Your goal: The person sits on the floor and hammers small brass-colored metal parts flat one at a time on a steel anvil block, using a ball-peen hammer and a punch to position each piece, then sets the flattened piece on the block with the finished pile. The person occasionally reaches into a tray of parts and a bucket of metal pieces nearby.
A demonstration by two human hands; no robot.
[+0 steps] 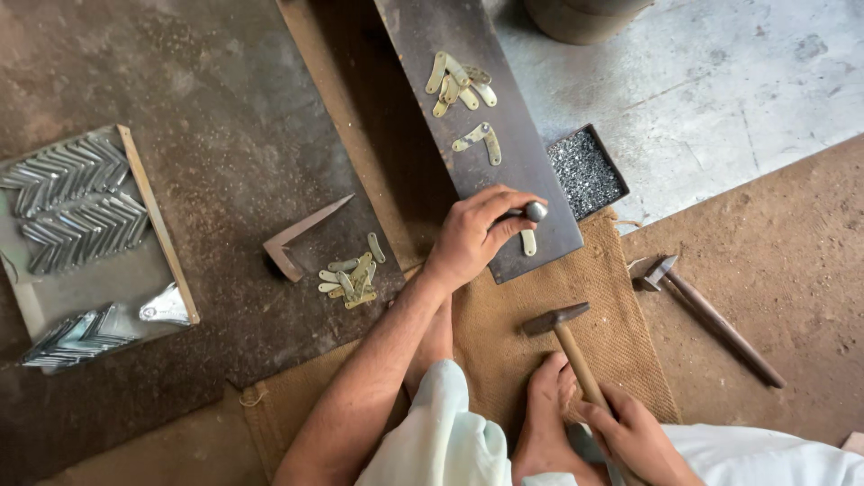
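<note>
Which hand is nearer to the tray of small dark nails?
Left. The left hand rests on the dark plank just beside the nail tray; the right hand holds the hammer well below.

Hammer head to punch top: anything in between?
Nothing visible. The hammer in the right hand hangs over bare burlap; the punch, gripped by the left hand, stands exposed on the dark plate.

I see my left hand [472,236] pressing a round metal punch [531,212] on the dark plate [531,171] mid-frame. My right hand [634,436], lower right, grips a hammer [567,333].
</note>
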